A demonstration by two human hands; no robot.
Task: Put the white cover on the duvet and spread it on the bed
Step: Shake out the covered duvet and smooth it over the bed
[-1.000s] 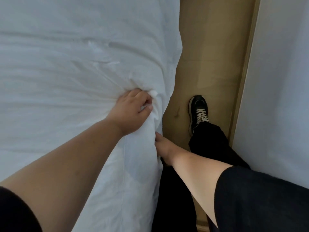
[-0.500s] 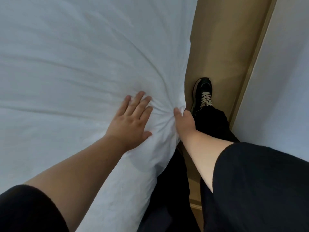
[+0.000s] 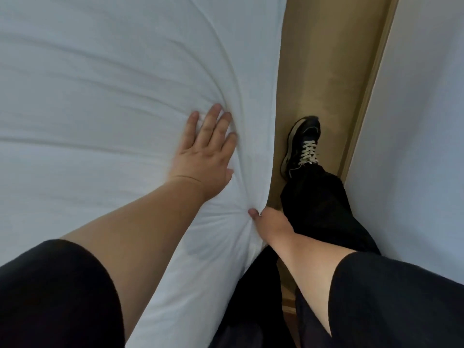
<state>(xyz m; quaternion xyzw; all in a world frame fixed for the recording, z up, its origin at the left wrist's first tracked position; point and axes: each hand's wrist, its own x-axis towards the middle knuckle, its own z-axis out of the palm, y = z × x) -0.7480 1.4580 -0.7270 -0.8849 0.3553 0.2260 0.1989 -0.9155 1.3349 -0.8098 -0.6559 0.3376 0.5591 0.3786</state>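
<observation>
The white covered duvet (image 3: 105,101) fills the left and middle of the head view, spread over the bed with long creases that fan out from its right edge. My left hand (image 3: 206,151) lies flat on it near that edge, fingers straight and pressing down. My right hand (image 3: 266,222) grips the duvet's hanging side edge lower down; its thumb shows on the fabric and its fingers are hidden behind the fold. The cloth bunches into tight wrinkles where this hand holds it.
A narrow strip of tan floor (image 3: 324,59) runs between the bed and a white wall (image 3: 421,121) with a tan skirting board. My black shoe (image 3: 302,144) and black trouser leg stand in that strip.
My left hand let go of the bunched fabric, flattened and slid forward along the duvet. My right hand came up from the side edge and then pulled it back toward me.
</observation>
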